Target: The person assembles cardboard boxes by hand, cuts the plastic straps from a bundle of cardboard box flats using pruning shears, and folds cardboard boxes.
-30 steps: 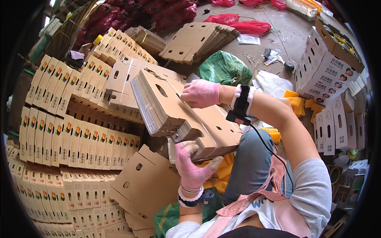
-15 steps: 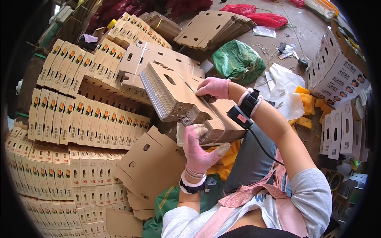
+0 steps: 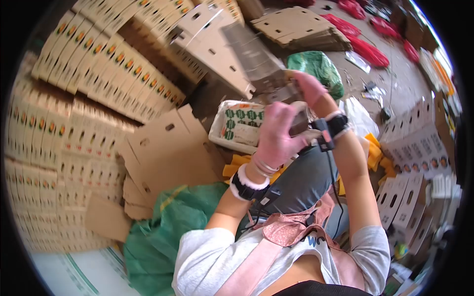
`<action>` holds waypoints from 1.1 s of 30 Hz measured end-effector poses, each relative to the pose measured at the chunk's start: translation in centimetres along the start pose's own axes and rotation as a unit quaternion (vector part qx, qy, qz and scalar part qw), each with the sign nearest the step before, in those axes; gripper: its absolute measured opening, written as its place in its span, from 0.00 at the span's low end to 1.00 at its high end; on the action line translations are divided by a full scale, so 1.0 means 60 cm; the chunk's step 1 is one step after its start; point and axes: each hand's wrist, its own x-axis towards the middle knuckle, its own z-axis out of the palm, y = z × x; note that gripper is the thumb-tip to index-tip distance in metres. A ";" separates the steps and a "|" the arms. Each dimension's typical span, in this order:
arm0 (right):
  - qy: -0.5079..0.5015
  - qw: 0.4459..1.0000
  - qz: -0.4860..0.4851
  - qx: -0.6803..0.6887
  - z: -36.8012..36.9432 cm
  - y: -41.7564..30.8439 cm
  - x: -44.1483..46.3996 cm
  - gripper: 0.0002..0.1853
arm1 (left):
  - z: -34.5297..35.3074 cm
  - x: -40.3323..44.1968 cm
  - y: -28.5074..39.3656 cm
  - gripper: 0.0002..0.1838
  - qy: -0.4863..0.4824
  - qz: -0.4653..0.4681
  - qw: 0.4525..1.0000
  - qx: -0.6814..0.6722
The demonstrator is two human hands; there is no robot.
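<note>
A strapped bundle of flattened cardboard boxes (image 3: 254,54), smeared by motion, is tipped on edge in front of me. My left hand (image 3: 279,130), in a pink glove, is around its near end, with the thumb apart on the right side. My right hand (image 3: 308,89), also pink-gloved, grips the bundle's right side; its fingertips are hidden. Below the bundle stands a white tray (image 3: 215,130) with green-printed paper (image 3: 243,117) in it, partly behind my left hand. Another strapped stack of flat cardboard (image 3: 212,47) lies just beyond.
Rows of printed cartons (image 3: 118,64) are piled on the left. Loose cardboard sheets (image 3: 170,148) lean beside a green sack (image 3: 182,217). Ahead are a flat cardboard stack (image 3: 296,27), a green bag (image 3: 318,69) and red net bags (image 3: 365,49). White boxes (image 3: 414,133) stand at right.
The bundle has been swung up on edge and away from my lap, with both hands moving right along with it. The white tray is now uncovered. My view has shifted.
</note>
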 end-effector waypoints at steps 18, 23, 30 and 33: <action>-0.061 0.979 -0.181 -0.071 -0.247 -0.068 -0.164 0.16 | 0.031 -0.352 -0.413 0.27 -0.539 -0.410 0.670 0.303; -0.023 0.958 -0.260 -0.118 -0.242 -0.049 -0.188 0.16 | 0.069 -0.345 -0.463 0.15 -0.617 -0.374 0.638 0.270; -0.020 0.782 -0.482 -0.394 -0.196 -0.021 -0.114 0.14 | 0.060 -0.382 -0.502 0.17 -0.669 -0.263 0.635 0.282; 0.035 0.921 -0.367 -0.122 -0.179 -0.009 -0.117 0.12 | 0.030 -0.400 -0.477 0.22 -0.708 -0.212 0.620 0.265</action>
